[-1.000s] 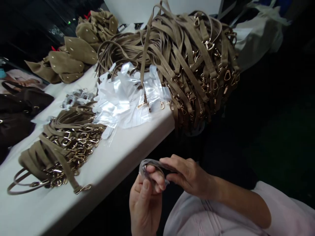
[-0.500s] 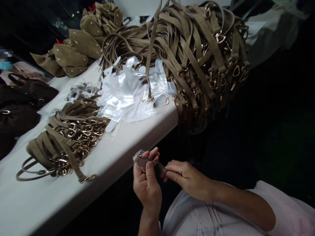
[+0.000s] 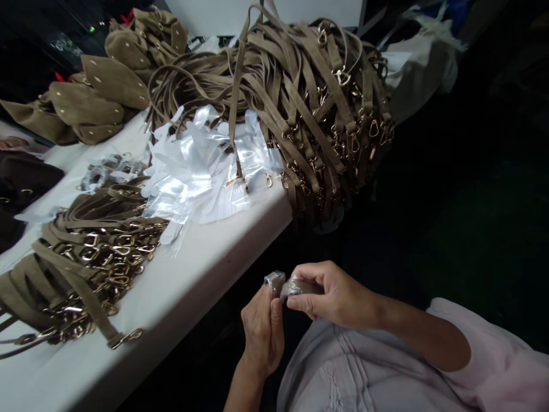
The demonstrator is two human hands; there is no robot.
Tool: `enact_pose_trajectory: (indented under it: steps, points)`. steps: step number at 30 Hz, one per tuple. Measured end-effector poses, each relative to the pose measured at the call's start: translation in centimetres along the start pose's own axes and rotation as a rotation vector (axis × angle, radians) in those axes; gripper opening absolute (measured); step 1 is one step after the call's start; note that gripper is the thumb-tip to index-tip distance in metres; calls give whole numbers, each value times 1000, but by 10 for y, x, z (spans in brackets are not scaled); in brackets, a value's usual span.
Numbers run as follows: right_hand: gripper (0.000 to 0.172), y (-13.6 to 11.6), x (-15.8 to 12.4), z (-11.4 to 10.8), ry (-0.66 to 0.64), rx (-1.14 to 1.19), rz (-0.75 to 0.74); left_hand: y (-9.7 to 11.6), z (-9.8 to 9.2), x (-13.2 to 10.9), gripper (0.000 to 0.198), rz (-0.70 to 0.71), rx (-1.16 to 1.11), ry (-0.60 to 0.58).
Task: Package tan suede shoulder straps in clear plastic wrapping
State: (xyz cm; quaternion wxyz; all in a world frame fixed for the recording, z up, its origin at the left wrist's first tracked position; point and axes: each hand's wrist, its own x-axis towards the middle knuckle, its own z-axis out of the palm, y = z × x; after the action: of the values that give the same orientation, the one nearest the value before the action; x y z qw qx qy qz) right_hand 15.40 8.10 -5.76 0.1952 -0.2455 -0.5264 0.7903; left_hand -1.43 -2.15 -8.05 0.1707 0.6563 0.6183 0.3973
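Observation:
In front of my lap I hold a brown strap in clear plastic (image 3: 302,287), folded or rolled into a small bundle. My left hand (image 3: 261,327) is closed on one end, and shiny plastic sticks out above its fingers. The other end lies between the thumb and fingers of my right hand (image 3: 337,294). Both hands are almost touching, just off the table's front edge. Nearest to them on the table is a heap of clear plastic bags (image 3: 206,171). How the strap is folded inside the wrap is partly hidden by my fingers.
A large pile of olive-brown straps (image 3: 291,91) with gold clasps hangs over the corner of the white table (image 3: 214,252). More straps (image 3: 77,257) lie at the left, beside plastic-wrapped coils (image 3: 109,170). Brown bags (image 3: 90,103) stand behind. Another person's hand (image 3: 12,142) shows at far left.
My right hand has shifted up over the bundle and now grips it more fully. My left hand has turned and moved slightly right. The view has swung, sliding the table leftward.

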Motion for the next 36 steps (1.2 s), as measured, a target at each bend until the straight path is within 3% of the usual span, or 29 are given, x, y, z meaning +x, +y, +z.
enact_pose_trajectory:
  steps: [7, 12, 16, 20, 23, 27, 31, 34, 36]
  points:
    - [27, 24, 10, -14, 153, -411, -245, 11, 13, -17, 29, -294, -349, -255]
    - [24, 19, 15, -28, -5, -536, -365, 9, 18, -34, 25, -501, -527, -233]
    - [29, 13, 23, -37, -63, -652, -444, 12, 13, -34, 26, -537, -572, -265]
    - [35, 18, 34, -40, -219, -621, -482, 16, 8, -29, 31, -540, -626, -372]
    - [41, 28, 39, -39, -250, -528, -444, 19, 9, -27, 35, -581, -713, -345]
    - [49, 34, 35, -39, -275, -341, -281, 22, 11, -28, 36, -664, -781, -270]
    - [52, 31, 32, -39, -360, -162, -149, 24, 2, -26, 33, -630, -830, -333]
    - [49, 29, 33, -35, -337, -158, -201, 28, -6, -24, 36, -606, -928, -337]
    - [47, 30, 33, -30, -256, -239, -327, 33, -10, -20, 37, -608, -1005, -231]
